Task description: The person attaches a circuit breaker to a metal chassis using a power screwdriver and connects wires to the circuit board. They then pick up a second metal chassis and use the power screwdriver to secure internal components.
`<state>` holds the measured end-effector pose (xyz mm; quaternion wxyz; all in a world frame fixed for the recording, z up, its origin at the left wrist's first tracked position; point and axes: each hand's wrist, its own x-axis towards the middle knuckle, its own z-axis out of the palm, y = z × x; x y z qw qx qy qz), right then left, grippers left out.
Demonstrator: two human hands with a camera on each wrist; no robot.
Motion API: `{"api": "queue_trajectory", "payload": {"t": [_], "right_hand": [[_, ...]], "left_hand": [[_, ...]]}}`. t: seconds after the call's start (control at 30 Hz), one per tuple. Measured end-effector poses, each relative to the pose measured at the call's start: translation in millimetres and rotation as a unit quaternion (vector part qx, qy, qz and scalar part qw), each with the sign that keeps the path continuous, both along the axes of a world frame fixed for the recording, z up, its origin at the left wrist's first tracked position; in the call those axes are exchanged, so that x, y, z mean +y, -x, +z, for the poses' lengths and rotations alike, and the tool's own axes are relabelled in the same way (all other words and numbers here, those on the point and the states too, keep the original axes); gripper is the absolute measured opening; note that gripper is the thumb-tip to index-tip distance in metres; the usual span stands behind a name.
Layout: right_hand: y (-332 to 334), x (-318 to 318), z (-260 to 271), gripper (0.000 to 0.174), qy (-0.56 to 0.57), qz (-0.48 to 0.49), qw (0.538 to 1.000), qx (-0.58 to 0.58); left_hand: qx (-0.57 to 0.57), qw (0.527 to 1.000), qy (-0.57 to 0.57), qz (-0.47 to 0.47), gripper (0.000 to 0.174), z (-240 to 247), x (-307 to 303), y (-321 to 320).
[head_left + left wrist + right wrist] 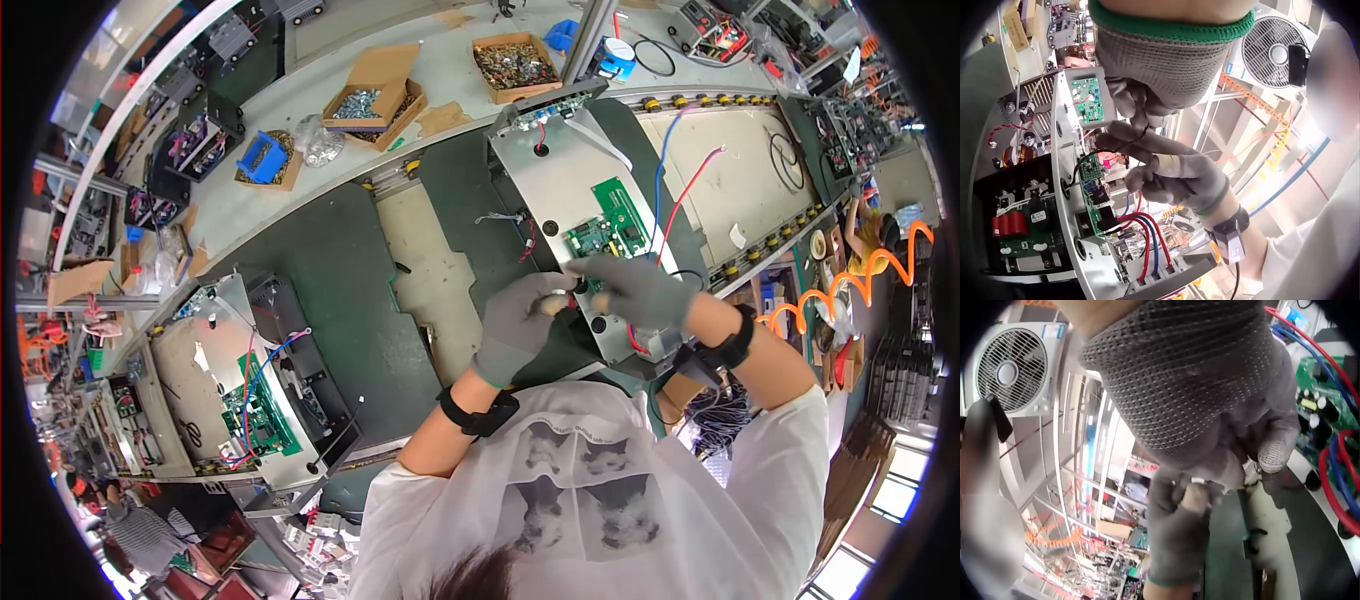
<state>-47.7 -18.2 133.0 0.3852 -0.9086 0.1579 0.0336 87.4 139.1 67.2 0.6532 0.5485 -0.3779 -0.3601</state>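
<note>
My gloved left hand (pixel 520 320) is over the near end of an open metal chassis (pixel 560 185), its fingertips bunched. In the left wrist view it pinches a thin black cable (pixel 1129 145), which runs down toward a hole in the chassis panel. My gloved right hand (pixel 640 290) faces it from the right, index finger stretched toward the left fingertips. Its fingers overlap the cable in the left wrist view, and I cannot tell whether they grip it. Beyond the hands, a green circuit board (pixel 610 220) is mounted on the panel. Red and blue wires (pixel 1150 240) rise beside it.
A second open chassis (pixel 270 380) with a green board lies at left on the dark worktop (pixel 330 260). Boxes of screws (pixel 515 65) and a blue scoop (pixel 262 158) line the back shelf. An orange coiled hose (pixel 850 280) hangs at right.
</note>
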Motion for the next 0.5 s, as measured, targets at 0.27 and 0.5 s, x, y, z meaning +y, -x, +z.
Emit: {"api": "queue_trajectory", "payload": {"t": [0.27,0.5], "right_hand": [[-32.7,2.9,1.1,0.022,-0.054,-0.014,0.988,0.147],[-40.1,5.5,-7.2,0.017,0.036,-0.042,0.996,0.073]], "left_hand": [[0.132,0.989,0.038,0.058,0.026,-22.4,-8.5,3.9],[0.05,0.993,-0.016,0.106,0.026,-36.7,-12.4,2.9]]}}
